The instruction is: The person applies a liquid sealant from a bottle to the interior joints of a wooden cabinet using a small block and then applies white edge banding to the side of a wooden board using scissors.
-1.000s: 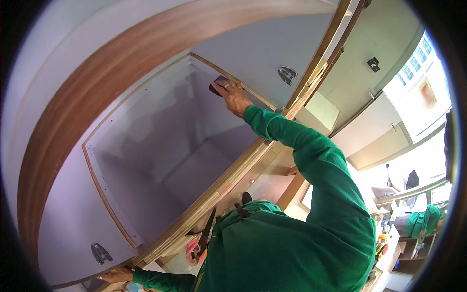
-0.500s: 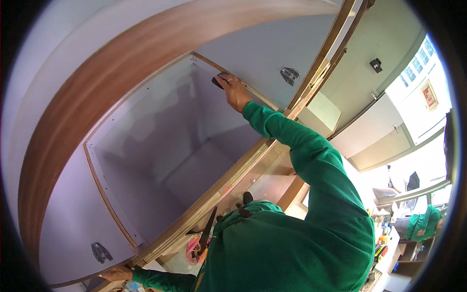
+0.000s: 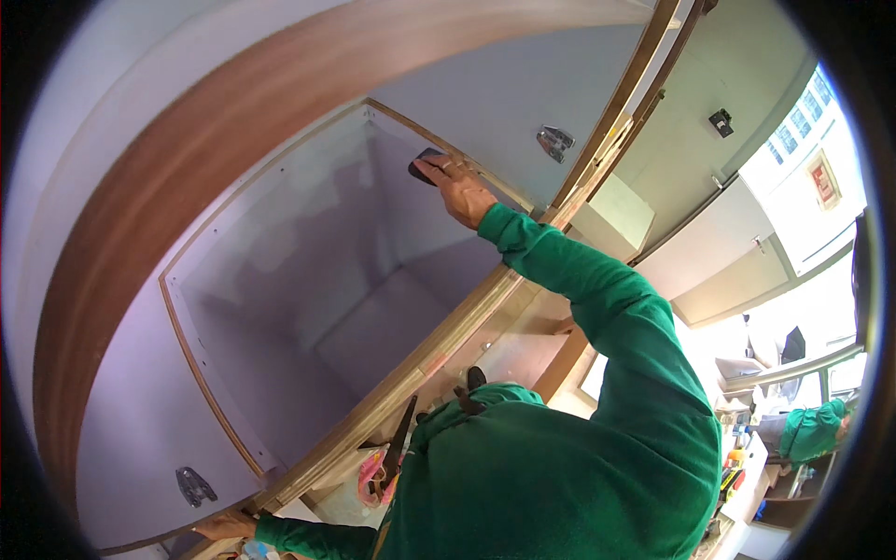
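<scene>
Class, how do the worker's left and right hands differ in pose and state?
The right hand holds a dark, flat object; none shows in the left hand. The right hand is beside the upper wooden edging, while the left hand is at the lower edge of the lilac panel. Both emerge from green sleeves.

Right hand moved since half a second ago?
Yes, slightly: the right hand, with the dark block, has shifted down the picture, the hand also rightward, judged against the upper metal hinge plate.
</scene>
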The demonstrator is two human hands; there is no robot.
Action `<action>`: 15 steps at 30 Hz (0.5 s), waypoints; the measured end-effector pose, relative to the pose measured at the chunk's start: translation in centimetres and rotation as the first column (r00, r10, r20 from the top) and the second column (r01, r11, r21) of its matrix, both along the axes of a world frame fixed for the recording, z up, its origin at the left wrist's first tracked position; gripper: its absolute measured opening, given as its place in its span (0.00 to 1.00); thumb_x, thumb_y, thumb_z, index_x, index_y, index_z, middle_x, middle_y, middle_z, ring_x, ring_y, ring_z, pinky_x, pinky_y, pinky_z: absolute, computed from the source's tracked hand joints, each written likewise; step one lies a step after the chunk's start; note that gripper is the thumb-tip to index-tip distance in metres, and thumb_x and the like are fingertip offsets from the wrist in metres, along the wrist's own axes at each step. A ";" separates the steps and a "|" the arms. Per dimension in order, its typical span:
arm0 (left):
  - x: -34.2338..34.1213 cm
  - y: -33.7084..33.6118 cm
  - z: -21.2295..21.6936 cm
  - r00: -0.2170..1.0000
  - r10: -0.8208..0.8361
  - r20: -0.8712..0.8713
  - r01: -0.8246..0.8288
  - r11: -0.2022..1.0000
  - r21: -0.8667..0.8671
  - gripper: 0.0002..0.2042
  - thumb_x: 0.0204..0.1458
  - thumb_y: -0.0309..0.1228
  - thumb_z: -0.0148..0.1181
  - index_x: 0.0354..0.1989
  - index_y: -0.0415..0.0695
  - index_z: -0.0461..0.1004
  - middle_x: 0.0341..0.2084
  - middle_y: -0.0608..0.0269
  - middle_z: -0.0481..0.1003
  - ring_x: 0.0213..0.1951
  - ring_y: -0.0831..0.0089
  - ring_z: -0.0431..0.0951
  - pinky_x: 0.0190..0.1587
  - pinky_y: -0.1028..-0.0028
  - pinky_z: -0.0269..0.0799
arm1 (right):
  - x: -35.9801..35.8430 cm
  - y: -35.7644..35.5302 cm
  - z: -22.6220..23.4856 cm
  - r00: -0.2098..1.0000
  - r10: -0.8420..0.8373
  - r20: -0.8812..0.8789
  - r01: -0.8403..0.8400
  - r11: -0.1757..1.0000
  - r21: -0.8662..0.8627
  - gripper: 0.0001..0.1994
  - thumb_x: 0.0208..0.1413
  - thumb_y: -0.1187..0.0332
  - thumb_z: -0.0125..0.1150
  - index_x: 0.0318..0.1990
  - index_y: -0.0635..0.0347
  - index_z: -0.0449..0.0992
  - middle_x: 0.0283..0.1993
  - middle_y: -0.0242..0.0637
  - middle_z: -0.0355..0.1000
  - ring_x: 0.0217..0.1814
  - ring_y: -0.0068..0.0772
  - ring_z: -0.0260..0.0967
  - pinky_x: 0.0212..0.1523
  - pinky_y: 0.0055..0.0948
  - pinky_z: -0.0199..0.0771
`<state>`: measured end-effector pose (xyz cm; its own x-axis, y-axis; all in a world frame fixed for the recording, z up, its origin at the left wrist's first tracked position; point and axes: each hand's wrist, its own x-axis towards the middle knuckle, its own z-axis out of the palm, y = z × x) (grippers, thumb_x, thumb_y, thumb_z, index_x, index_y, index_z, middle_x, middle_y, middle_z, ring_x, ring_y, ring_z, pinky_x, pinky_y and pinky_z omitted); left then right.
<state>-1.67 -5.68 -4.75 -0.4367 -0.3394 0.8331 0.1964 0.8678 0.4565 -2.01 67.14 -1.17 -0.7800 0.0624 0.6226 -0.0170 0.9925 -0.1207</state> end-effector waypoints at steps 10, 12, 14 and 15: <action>-0.6 -1.9 -0.3 0.969 -0.177 -0.174 0.248 0.695 0.675 0.21 0.66 0.38 0.41 0.56 0.33 0.67 0.48 0.53 0.72 0.43 0.66 0.74 0.45 0.70 0.74 | 3.1 0.6 -0.5 0.937 -0.230 0.263 0.190 0.967 0.171 0.31 0.52 0.78 0.51 0.66 0.54 0.59 0.66 0.43 0.57 0.67 0.51 0.55 0.65 0.54 0.55; -0.8 -4.7 -2.5 0.972 -0.175 -0.158 0.236 0.752 0.615 0.21 0.66 0.39 0.40 0.55 0.33 0.67 0.48 0.53 0.72 0.44 0.66 0.73 0.48 0.69 0.73 | 3.0 0.2 -0.8 0.966 -0.180 0.184 0.144 0.970 0.195 0.30 0.51 0.80 0.52 0.65 0.55 0.61 0.66 0.44 0.57 0.64 0.53 0.57 0.62 0.55 0.59; -0.9 -3.0 -2.0 0.972 -0.163 -0.169 0.226 0.842 0.490 0.21 0.66 0.39 0.40 0.55 0.32 0.67 0.48 0.54 0.72 0.45 0.66 0.73 0.50 0.68 0.72 | 3.3 -0.3 -0.8 0.954 -0.189 0.232 0.147 0.972 0.185 0.30 0.52 0.78 0.51 0.66 0.55 0.59 0.66 0.43 0.57 0.67 0.50 0.55 0.64 0.55 0.57; -1.0 -1.7 -1.2 0.971 -0.155 -0.181 0.217 0.887 0.407 0.21 0.67 0.39 0.39 0.54 0.32 0.68 0.47 0.54 0.72 0.45 0.67 0.73 0.51 0.68 0.71 | 3.5 -0.4 -0.8 0.947 -0.194 0.256 0.150 0.972 0.180 0.31 0.53 0.76 0.51 0.67 0.55 0.58 0.66 0.42 0.57 0.68 0.49 0.54 0.65 0.54 0.57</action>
